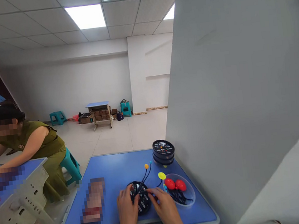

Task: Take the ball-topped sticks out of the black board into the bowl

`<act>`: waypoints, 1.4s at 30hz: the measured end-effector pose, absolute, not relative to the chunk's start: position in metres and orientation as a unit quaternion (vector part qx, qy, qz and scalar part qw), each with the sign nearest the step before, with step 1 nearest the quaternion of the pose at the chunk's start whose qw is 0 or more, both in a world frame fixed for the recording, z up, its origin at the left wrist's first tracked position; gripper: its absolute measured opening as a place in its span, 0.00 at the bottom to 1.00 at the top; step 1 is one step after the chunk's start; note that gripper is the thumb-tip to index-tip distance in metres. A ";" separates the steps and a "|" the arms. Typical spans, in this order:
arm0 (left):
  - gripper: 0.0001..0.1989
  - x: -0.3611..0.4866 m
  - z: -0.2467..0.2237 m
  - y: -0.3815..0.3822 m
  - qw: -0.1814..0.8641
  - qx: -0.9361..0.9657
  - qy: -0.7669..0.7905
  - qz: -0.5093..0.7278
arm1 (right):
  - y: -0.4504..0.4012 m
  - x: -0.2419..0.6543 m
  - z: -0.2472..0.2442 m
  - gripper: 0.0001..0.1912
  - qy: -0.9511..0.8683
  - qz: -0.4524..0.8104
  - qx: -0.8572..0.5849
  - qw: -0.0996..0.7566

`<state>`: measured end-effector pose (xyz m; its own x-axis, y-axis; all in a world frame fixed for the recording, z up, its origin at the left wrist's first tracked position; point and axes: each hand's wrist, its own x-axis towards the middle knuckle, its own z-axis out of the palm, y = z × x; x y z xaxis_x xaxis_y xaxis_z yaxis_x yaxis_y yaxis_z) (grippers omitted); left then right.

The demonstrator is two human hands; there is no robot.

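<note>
A round black base (143, 203) with small pale markings lies on the blue desk, between my hands. My left hand (126, 207) grips its left edge, thumb on the top face. Two thin black rods rise from the base, one tipped with an orange ball (146, 166), the other with a small blue ball (150, 162). On the base's right side, my right hand (164, 204) is closed in a pinch. A thin black rod topped by a yellow disc (161, 175) runs down to its fingers, which partly hide it.
A clear plastic bowl (193, 197) beside my right hand holds red balls (180, 185) and black rods. Stacked black round bases (164, 152) stand at the desk's back right, near a grey wall (229, 81). A blurred-out item (93, 201) lies left. Another person (40, 146) sits at a neighbouring desk.
</note>
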<state>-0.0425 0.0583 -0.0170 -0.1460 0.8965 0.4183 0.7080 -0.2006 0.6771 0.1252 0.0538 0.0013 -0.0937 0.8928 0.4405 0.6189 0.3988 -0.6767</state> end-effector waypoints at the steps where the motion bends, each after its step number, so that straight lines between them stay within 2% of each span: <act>1: 0.16 -0.043 -0.016 0.062 0.115 0.649 0.621 0.424 | 0.057 0.117 0.000 0.17 -0.725 0.158 -0.524 0.418; 10: 0.18 -0.039 -0.011 0.068 0.166 0.655 0.601 0.427 | 0.060 0.087 -0.017 0.21 -0.730 0.107 -0.543 0.401; 15: 0.19 -0.040 -0.005 0.072 0.175 0.640 0.600 0.447 | 0.066 0.082 -0.021 0.16 -0.727 0.090 -0.548 0.405; 23: 0.21 -0.044 0.014 0.072 0.185 0.622 0.586 0.485 | 0.071 0.082 -0.024 0.18 -0.710 0.137 -0.525 0.449; 26: 0.21 -0.048 0.022 0.061 0.236 0.616 0.554 0.509 | 0.073 0.090 -0.010 0.22 -0.658 0.210 -0.504 0.519; 29: 0.21 -0.058 0.026 0.051 0.359 0.582 0.515 0.517 | 0.073 0.103 0.017 0.30 -0.513 0.346 -0.451 0.644; 31: 0.22 -0.067 0.025 0.047 0.433 0.552 0.498 0.510 | 0.069 0.111 0.038 0.31 -0.441 0.412 -0.416 0.680; 34: 0.24 -0.072 0.022 0.044 0.511 0.476 0.467 0.543 | 0.058 0.117 0.060 0.26 -0.407 0.469 -0.391 0.679; 38: 0.27 -0.048 0.024 0.036 0.594 0.351 0.375 0.619 | 0.040 0.108 0.064 0.23 -0.356 0.540 -0.368 0.669; 42: 0.21 -0.013 0.040 0.024 0.571 0.347 0.320 0.671 | 0.031 0.099 0.059 0.23 -0.354 0.578 -0.353 0.646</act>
